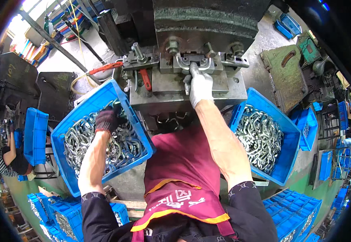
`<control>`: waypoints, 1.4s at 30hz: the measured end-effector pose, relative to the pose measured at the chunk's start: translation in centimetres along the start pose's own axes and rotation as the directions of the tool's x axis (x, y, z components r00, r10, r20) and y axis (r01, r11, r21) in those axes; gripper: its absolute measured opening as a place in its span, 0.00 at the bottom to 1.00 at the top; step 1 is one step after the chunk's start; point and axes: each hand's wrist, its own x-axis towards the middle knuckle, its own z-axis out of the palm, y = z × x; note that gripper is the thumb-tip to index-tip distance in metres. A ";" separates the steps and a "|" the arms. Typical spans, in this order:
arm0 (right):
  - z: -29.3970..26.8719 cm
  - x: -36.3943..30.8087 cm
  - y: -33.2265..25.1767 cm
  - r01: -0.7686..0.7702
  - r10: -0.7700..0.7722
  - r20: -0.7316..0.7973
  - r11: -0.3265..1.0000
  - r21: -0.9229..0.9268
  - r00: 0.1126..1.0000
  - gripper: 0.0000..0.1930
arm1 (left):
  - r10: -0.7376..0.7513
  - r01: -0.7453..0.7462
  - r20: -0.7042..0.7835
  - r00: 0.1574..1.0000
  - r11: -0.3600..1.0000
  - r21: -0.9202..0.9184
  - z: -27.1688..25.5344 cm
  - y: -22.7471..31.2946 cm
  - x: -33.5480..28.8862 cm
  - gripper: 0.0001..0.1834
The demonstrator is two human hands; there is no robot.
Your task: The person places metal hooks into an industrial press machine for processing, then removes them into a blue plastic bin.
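My right hand (201, 86), in a white glove, reaches up to the die block (223, 82) of the press. Its fingertips are on a bent metal rod (182, 64), a shiny U-shaped piece lying in the die under the upper block. My left hand (107, 120), in a dark glove, is down over the left blue bin (58, 151), among many bent metal rods (78, 139). The dark glove is blurred and its fingers do not show clearly, so whether it holds a piece cannot be seen.
The heavy upper press block (205, 32) hangs just above my right hand. A second blue bin (290, 155) of bent rods stands at my right. Red-handled tools (145, 79) lie left of the die. Stacked blue crates (292, 209) stand behind. Another person (8, 157) sits far left.
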 end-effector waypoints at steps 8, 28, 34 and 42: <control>0.2 0.0 -0.2 0.109 -0.110 -0.016 0.992 -0.058 0.994 0.17 | 0.246 -0.237 -0.115 0.962 0.967 0.092 2.8 -1.7 -2.7 0.15; -4.0 -11.6 3.2 0.256 -0.207 0.302 0.958 -0.130 0.931 0.12 | 0.057 -0.296 -0.290 0.955 0.212 -0.932 -5.7 11.7 -10.0 0.13; -2.9 -2.8 -1.3 0.025 -0.021 0.082 0.999 -0.045 0.996 0.13 | -0.153 0.138 -0.031 0.988 0.949 -0.284 -0.1 2.3 -3.2 0.35; -1.5 0.0 -1.2 0.054 -0.062 -0.147 0.997 -0.055 0.987 0.18 | 0.219 -0.213 -0.176 0.960 0.976 0.051 5.3 2.6 -1.0 0.15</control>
